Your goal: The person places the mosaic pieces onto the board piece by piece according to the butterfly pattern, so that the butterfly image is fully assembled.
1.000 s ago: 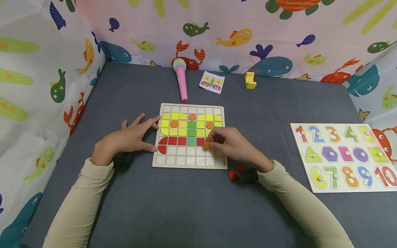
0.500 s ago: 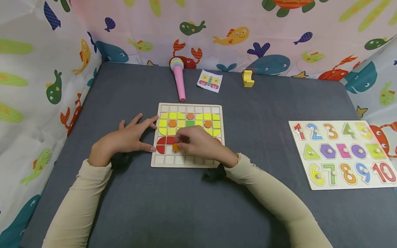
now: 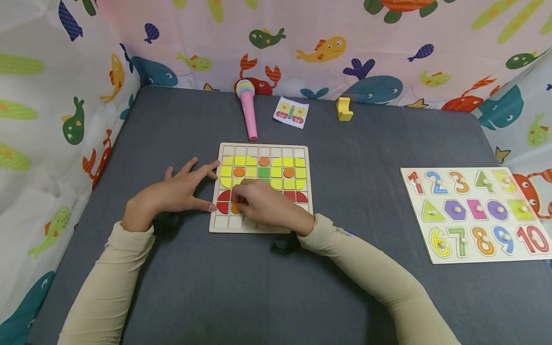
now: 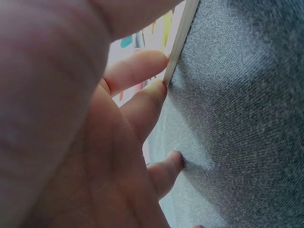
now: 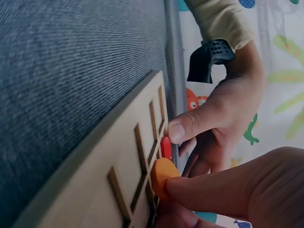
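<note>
A wooden grid board (image 3: 258, 149) lies mid-table, with yellow, red, green and orange tiles forming a butterfly-like pattern in its cells. My right hand (image 3: 269, 203) is over the lower middle of it, pinching a round orange tile (image 5: 164, 178) between thumb and fingers. That tile is at a cell just right of a red quarter-round tile (image 3: 223, 207). The hand hides several cells in the middle rows. My left hand (image 3: 172, 191) spreads its fingers at the board's left side, thumb and fingertips touching the edge; the left wrist view shows two fingertips right against the board's side.
Behind the board lie a pink toy microphone (image 3: 247, 112), a small card with a butterfly pattern (image 3: 291, 112) and a yellow notched block (image 3: 344, 109). A number-and-shape puzzle board (image 3: 467, 239) lies at the right. A sea-animal printed cloth (image 3: 172, 19) lines the table's back and sides.
My right hand has carried the orange tile leftward across the board, from the right half to the lower left cells. The left hand stays at the board's edge.
</note>
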The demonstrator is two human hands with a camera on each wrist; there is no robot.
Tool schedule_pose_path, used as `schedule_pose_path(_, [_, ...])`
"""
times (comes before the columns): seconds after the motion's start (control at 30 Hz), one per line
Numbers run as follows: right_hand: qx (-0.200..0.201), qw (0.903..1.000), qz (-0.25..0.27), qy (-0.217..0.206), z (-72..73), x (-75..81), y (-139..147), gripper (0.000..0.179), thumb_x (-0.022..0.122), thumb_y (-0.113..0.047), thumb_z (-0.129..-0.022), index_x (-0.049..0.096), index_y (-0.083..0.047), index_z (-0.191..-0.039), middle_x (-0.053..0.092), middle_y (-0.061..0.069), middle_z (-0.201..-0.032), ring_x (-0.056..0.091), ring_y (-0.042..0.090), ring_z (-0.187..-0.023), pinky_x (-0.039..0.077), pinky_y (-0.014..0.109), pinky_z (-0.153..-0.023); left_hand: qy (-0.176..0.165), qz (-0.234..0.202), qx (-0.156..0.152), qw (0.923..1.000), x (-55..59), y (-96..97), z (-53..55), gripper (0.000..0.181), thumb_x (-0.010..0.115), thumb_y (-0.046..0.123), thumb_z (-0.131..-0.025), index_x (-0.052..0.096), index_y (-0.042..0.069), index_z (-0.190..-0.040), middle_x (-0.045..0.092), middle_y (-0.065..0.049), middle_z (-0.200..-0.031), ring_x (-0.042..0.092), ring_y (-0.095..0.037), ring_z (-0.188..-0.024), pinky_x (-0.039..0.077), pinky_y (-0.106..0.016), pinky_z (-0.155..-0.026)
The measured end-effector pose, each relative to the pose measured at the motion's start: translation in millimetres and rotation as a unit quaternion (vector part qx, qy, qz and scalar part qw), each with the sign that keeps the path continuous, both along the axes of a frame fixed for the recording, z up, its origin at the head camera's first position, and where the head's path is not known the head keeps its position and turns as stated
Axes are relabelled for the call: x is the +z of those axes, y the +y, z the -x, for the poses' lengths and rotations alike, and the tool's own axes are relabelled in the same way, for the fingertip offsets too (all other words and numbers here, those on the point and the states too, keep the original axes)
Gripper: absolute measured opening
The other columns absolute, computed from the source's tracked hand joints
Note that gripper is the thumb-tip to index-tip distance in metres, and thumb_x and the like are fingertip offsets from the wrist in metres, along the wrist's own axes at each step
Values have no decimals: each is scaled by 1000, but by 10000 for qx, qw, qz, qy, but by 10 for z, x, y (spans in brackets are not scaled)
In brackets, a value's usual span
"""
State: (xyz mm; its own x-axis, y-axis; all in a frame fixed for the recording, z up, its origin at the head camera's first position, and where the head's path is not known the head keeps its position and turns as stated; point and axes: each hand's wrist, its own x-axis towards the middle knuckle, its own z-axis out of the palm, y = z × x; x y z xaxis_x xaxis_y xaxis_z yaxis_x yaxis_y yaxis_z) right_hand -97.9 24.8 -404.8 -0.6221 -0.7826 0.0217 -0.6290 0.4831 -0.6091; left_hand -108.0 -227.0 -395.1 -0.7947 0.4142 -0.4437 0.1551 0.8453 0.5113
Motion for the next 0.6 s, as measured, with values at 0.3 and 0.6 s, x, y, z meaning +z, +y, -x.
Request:
schedule_pose_path(0.3, [95, 9999, 4, 95, -6, -53, -9, 10, 68, 1, -100, 74, -6, -96, 66, 2, -87, 59, 16, -79, 50, 27, -75, -26, 21, 13, 10000, -1, 0, -5, 109, 89, 41, -90, 21, 16, -171, 30, -19, -172, -8, -52, -160, -10, -85, -111])
schedule_pose_path(0.6, [172, 9997, 200, 8, -25, 2, 210, 9, 70, 1, -98, 76, -5, -95, 69, 0, -86, 60, 16, -77, 50, 25, -77, -45, 56, 5, 10000, -21, 22, 16, 108, 89, 40, -89, 22, 16, -170, 28, -20, -173, -8, -51, -160, -10, -85, -111])
